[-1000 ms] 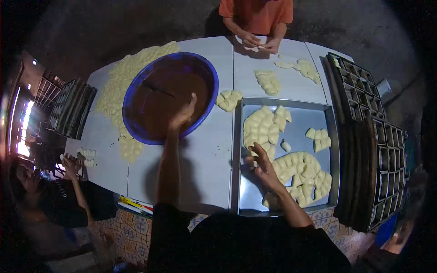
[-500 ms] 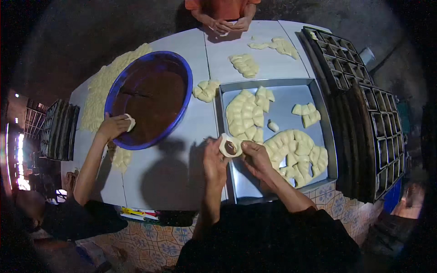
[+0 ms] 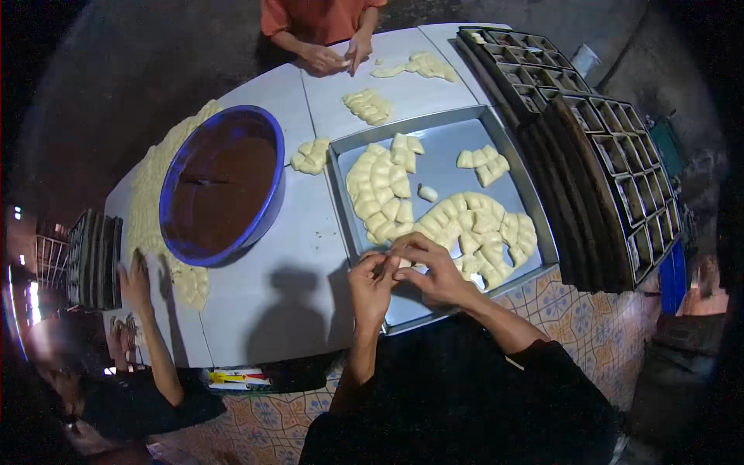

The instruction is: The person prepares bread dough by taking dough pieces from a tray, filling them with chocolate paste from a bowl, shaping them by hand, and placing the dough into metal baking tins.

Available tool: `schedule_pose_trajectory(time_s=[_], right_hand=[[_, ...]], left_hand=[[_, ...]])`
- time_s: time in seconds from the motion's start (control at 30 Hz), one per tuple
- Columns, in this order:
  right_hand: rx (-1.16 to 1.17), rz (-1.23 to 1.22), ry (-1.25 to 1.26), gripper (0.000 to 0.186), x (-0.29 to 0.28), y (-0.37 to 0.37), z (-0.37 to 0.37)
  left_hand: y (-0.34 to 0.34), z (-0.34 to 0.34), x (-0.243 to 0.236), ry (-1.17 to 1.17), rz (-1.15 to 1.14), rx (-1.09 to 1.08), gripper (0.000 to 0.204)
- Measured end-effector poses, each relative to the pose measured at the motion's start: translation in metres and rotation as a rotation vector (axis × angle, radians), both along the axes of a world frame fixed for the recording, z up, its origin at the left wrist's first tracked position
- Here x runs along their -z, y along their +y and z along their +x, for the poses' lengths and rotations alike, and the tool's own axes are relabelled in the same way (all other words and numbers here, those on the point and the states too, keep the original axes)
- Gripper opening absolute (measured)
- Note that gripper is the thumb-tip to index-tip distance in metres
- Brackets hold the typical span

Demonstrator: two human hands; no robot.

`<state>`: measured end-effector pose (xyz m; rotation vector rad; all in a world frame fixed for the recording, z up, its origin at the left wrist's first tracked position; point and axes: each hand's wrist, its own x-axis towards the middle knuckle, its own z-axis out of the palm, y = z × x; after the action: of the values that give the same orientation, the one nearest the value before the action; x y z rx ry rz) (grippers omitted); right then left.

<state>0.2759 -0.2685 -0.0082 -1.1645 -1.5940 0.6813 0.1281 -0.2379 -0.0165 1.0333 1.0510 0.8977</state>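
Note:
Over the near left part of a metal tray (image 3: pixel 411 125), my left hand (image 3: pixel 370 288) and my right hand (image 3: pixel 435 273) meet. Their fingers pinch a small piece of dough (image 3: pixel 404 263), mostly covered by the fingers, so its filling is out of sight. Inside the tray lie a curved sheet of cut dough pieces (image 3: pixel 376 186), a larger cluster of dough (image 3: pixel 473 221) just beyond my right hand, and a small cluster (image 3: pixel 484 164). A single whitish dough ball (image 3: pixel 427 193) sits apart between them.
A blue basin (image 3: pixel 267 203) of brown filling (image 3: pixel 225 182) stands to the left, beside a long dough sheet (image 3: pixel 155 194). Stacked baking moulds (image 3: pixel 612 155) line the right. A co-worker's hand (image 3: pixel 135 280) is at left; another person's hands (image 3: pixel 325 58) work across the table (image 3: pixel 302 225).
My fingers have closed over the dough piece, whose brown filling showed before. The left co-worker's hand has left the basin toward the table's left edge. The whole view has shifted.

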Motion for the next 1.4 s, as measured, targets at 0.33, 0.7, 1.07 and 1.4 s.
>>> schedule_pose_trajectory(time_s=[0.33,0.7,1.07,1.4], right_hand=[[-0.301,-1.008,0.748,0.047,0.036,0.002,0.033],[0.254,-0.474,-0.029,0.045,0.103,0.112,0.138],[0.479,-0.371,-0.767,0.026,0.07,0.171,0.109],[0.265,-0.304,0.186,0.032,0.004,0.082,0.047]], left_hand=[[0.007,0.01,0.012,-0.183,0.128,0.219,0.071],[0.048,-0.011,0.03,-0.104,0.325,-0.194,0.036],[0.054,-0.02,0.045,-0.112,0.209,-0.257,0.017],[0.027,-0.028,0.037,-0.074,0.23,-0.198,0.022]])
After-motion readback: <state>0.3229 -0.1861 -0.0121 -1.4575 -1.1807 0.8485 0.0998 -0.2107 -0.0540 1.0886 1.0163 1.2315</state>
